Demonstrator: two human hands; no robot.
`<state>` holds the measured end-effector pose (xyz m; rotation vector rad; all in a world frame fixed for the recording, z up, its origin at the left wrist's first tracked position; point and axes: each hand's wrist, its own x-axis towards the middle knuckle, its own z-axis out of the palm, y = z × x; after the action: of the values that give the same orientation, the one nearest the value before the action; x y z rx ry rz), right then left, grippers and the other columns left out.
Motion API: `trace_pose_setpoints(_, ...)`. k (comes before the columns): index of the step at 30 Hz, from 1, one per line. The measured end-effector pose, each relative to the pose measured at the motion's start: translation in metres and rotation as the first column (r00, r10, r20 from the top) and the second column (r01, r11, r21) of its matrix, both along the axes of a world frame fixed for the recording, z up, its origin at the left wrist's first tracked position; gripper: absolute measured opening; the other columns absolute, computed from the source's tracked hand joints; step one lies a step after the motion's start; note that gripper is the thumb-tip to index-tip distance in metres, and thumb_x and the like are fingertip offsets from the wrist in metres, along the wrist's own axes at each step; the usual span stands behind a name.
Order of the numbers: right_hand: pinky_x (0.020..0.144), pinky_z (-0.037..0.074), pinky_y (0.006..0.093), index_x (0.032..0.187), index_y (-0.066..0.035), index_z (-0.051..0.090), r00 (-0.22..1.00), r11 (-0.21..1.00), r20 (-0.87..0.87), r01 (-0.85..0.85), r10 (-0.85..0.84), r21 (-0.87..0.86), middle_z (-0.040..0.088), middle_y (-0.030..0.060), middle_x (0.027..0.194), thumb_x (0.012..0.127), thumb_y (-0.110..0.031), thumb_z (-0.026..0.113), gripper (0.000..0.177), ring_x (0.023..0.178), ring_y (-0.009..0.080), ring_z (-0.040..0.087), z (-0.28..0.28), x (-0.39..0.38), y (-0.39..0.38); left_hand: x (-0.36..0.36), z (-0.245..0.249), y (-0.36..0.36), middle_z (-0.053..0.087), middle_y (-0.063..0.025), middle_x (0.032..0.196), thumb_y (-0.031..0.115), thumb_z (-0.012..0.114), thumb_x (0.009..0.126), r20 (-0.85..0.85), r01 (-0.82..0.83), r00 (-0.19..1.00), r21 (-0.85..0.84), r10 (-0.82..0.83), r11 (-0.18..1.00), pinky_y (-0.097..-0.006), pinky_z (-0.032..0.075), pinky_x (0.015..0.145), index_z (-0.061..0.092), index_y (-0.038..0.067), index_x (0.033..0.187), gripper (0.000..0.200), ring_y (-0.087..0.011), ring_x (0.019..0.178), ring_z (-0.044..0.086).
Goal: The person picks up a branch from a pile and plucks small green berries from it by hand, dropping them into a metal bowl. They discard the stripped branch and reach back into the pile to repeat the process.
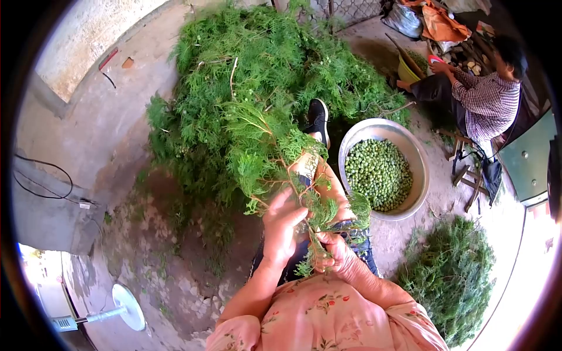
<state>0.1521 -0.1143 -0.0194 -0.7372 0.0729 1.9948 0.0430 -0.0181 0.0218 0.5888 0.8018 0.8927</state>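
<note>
Leafy branch (290, 165), stem pinched by the right hand (335, 253)! Left hand (281, 221) meets the sprigs, grip impossible to tell; metal basin (420, 175) of green balls (379, 175) beside the leg (332, 190).

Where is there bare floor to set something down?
Bare grey concrete floor shows between the pale rough wall and the large bright-green leafy heap. A narrower strip separates the round silver metal basin from the smaller dark-green leafy pile. Ahead of the left hand and right hand it is crowded: leafy green branch, black shoe, heap, basin.
</note>
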Motion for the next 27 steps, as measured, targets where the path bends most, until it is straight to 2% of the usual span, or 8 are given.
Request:
trace_pose_setpoints(1, 0.036, 0.034, 0.0235, 0.107, -0.003, 0.049, 0.999, 0.991, 0.001, -0.038, 0.038, 0.132, 0.047, 0.0005, 0.057, 0.088, -0.039, 0.050, 0.041, 0.036, 0.0081, 0.037, -0.009, 0.002, -0.001, -0.001, -0.008, 0.001, 0.063, -0.0099, 0.089, -0.010, 0.059, 0.074, -0.028, -0.020, 0.999, 0.049, 0.021, 0.999, -0.0283, 0.051, 0.067, 0.045, 0.002, 0.125, 0.054, -0.0175, 0.072, 0.062)
trace_pose_setpoints(5, 0.058, 0.043, 0.0254, 0.115, -0.007, 0.049, 0.974, 0.992, 0.209, 0.102, -0.086, -0.069, 0.053, 0.0004, 0.093, 0.084, -0.033, 0.060, 0.042, 0.074, 0.0101, 0.050, 0.002, -0.001, -0.004, 0.000, -0.009, -0.001, 0.063, -0.0097, 0.087, -0.011, 0.061, 0.073, -0.033, -0.099, 0.994, 0.130, 0.104, 0.987, -0.0273, 0.050, 0.068, 0.047, 0.002, 0.124, 0.054, -0.0187, 0.073, 0.062)
trace_pose_setpoints(6, 0.050, 0.043, 0.0239, 0.096, -0.007, 0.056, 0.958, 0.974, 0.209, 0.214, -0.195, -0.074, 0.055, 0.0012, 0.070, 0.086, -0.022, 0.059, 0.018, 0.056, 0.0103, 0.050, 0.001, -0.004, 0.001, -0.001, -0.008, -0.003, 0.062, -0.0099, 0.090, -0.011, 0.061, 0.073, -0.072, -0.120, 0.988, 0.165, 0.134, 0.979, -0.0279, 0.050, 0.069, 0.048, 0.002, 0.123, 0.053, -0.0185, 0.074, 0.062)
trace_pose_setpoints(9, 0.060, 0.045, 0.0245, 0.103, -0.002, 0.056, 0.892, 0.972, 0.398, 0.235, -0.216, 0.001, 0.057, 0.0034, 0.085, 0.085, -0.013, 0.058, 0.020, 0.074, 0.0106, 0.053, -0.002, -0.001, -0.001, 0.001, -0.013, -0.004, 0.060, -0.0111, 0.093, -0.008, 0.058, 0.076, -0.038, -0.137, 0.988, 0.198, 0.148, 0.970, -0.0290, 0.050, 0.075, 0.041, -0.001, 0.126, 0.053, -0.0189, 0.081, 0.061)
trace_pose_setpoints(12, 0.072, 0.047, 0.0315, 0.114, -0.002, 0.052, 0.668, 0.967, 0.722, -0.013, -0.181, 0.254, 0.052, 0.0104, 0.106, 0.081, -0.017, 0.062, 0.038, 0.089, 0.0190, 0.053, -0.027, 0.002, -0.007, 0.002, -0.014, -0.006, 0.060, -0.0114, 0.093, -0.008, 0.059, 0.076, -0.007, -0.150, 0.988, 0.177, 0.154, 0.973, -0.0291, 0.050, 0.076, 0.041, 0.000, 0.126, 0.054, -0.0192, 0.082, 0.061)
trace_pose_setpoints(17, 0.074, 0.046, 0.0281, 0.102, -0.001, 0.061, 0.332, 0.943, 0.916, -0.161, -0.226, 0.291, 0.063, 0.0095, 0.088, 0.083, -0.007, 0.058, 0.020, 0.082, 0.0175, 0.058, -0.021, 0.001, -0.003, 0.003, -0.010, -0.006, 0.059, -0.0131, 0.100, -0.010, 0.059, 0.076, -0.041, -0.123, 0.990, 0.195, 0.133, 0.973, -0.0297, 0.050, 0.077, 0.044, 0.003, 0.126, 0.053, -0.0208, 0.084, 0.062)
trace_pose_setpoints(20, 0.072, 0.046, 0.0276, 0.104, -0.001, 0.061, 0.492, 0.953, 0.835, -0.037, -0.246, 0.302, 0.063, 0.0099, 0.089, 0.082, -0.005, 0.057, 0.022, 0.081, 0.0163, 0.057, -0.030, 0.003, -0.005, 0.003, -0.004, -0.005, 0.058, -0.0126, 0.104, -0.011, 0.059, 0.075, -0.024, -0.078, 0.996, 0.210, 0.085, 0.975, -0.0296, 0.049, 0.080, 0.043, 0.002, 0.126, 0.055, -0.0198, 0.088, 0.060)
trace_pose_setpoints(27, 0.050, 0.039, 0.0201, 0.092, 0.000, 0.064, 0.428, 0.918, 0.819, 0.068, -0.381, 0.391, 0.054, -0.0040, 0.070, 0.083, 0.002, 0.055, 0.013, 0.057, 0.0043, 0.047, -0.030, 0.012, -0.006, -0.008, 0.004, 0.006, 0.053, -0.0097, 0.117, 0.000, 0.064, 0.074, 0.033, -0.084, 0.996, 0.152, 0.079, 0.985, -0.0317, 0.042, 0.088, 0.042, 0.002, 0.126, 0.057, -0.0203, 0.106, 0.051)
